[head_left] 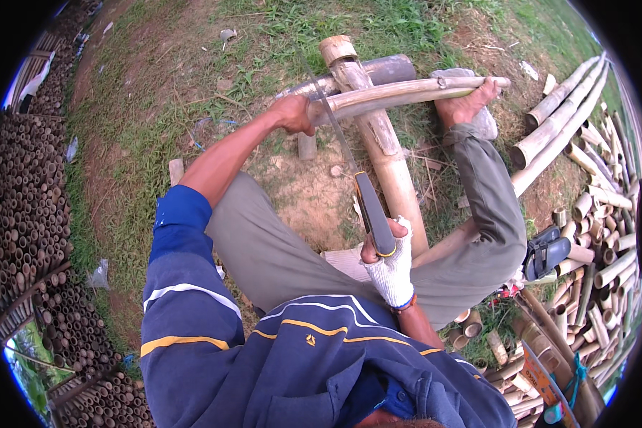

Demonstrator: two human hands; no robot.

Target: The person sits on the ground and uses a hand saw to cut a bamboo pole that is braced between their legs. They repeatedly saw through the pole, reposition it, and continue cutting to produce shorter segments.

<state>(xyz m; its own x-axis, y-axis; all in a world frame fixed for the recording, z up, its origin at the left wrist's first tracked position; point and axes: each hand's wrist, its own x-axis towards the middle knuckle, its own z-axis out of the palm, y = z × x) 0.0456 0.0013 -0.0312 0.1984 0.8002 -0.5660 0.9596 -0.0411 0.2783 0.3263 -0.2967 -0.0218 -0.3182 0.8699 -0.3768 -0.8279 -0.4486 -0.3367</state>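
Two hands are at work, with one saw [372, 214] and one bamboo pole [406, 91]; whether that pole is whole or split lengthwise I cannot tell.

The left hand [294, 114] is bare, at the far end of an arm stretched forward and to the right, the elbow only slightly bent. Its fingers curl round the left end of the pole, gripping it. The right hand [392, 267] wears one white glove with the fingertips bare and is close to the body, its short stretch of forearm rising from the lower right, one band at the wrist. Its fingers are closed round the saw's dark handle. The single blade [341, 141] slants up and left from there, crossing the pole just right of the left hand.

The pole lies sideways in front of the person, over one thick post [385, 153] of bamboo. One dark log [394, 69] lies across, beyond the pole. One bare foot [464, 105] is against the pole near its right end, beside a grey stone [486, 123].

To the right are three long canes [560, 132], a dark sandal [547, 253], a second saw [542, 378] and a heap [610, 257] of cut bamboo. A stack [21, 214] at left shows too many ends to count.
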